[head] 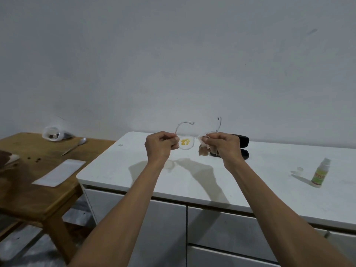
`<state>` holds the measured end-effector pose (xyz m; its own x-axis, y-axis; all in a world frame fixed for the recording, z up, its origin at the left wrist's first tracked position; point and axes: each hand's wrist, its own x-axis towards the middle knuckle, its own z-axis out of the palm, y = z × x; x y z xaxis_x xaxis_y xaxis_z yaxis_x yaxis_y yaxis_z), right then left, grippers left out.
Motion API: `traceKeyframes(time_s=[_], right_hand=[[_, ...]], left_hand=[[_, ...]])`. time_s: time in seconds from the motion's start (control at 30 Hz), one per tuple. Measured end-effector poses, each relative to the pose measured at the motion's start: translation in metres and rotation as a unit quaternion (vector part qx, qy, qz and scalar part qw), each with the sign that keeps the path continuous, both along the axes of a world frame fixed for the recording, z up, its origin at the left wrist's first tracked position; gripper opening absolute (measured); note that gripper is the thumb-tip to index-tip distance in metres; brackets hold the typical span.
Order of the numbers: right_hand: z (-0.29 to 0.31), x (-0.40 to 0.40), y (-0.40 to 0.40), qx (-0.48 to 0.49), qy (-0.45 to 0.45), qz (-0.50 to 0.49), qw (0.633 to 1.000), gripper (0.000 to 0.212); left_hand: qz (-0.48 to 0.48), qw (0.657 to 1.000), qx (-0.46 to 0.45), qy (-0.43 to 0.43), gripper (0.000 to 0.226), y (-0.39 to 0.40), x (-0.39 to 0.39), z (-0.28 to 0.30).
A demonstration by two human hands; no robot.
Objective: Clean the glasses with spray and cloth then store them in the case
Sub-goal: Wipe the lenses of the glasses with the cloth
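I hold clear-framed glasses (186,144) up over the white cabinet top (134,170), temples pointing away from me. My left hand (160,144) pinches the left end of the frame. My right hand (221,144) grips the right lens with a small pale cloth (204,141) bunched around it. A yellow patch shows through the left lens. The black glasses case (243,145) lies open behind my right hand, partly hidden. The spray bottle (320,173) with a green label stands at the right, its clear cap (299,169) lying beside it.
A wooden table (38,189) stands to the left with a white sachet (59,172), a spoon (74,146), a plastic bag (53,133) and dark crumbs. Cabinet drawers (221,228) lie below the top. A grey wall rises behind.
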<state>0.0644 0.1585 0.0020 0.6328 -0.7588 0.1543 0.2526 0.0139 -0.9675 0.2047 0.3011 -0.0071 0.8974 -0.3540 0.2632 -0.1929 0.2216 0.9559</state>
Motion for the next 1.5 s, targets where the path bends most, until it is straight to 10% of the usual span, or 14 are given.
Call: traceKeyframes(time_s=[0.2, 0.53, 0.9, 1.5], right_hand=[[-0.015, -0.011, -0.014, 0.018, 0.092, 0.069, 0.993, 0.020], [0.001, 0.027, 0.013, 0.194, -0.149, -0.166, 0.955, 0.019], [-0.008, 0.009, 0.007, 0.069, -0.051, -0.039, 0.995, 0.012], [-0.026, 0.006, 0.006, 0.152, -0.096, -0.181, 0.967, 0.015]], left_hand=[[-0.049, 0.998, 0.035, -0.027, 0.013, 0.011, 0.010, -0.005], [-0.055, 0.995, 0.004, -0.080, 0.012, -0.005, -0.009, 0.017], [-0.033, 0.996, 0.012, -0.082, 0.008, -0.005, -0.006, 0.012], [-0.015, 0.998, 0.019, -0.064, 0.007, -0.016, -0.018, -0.001]])
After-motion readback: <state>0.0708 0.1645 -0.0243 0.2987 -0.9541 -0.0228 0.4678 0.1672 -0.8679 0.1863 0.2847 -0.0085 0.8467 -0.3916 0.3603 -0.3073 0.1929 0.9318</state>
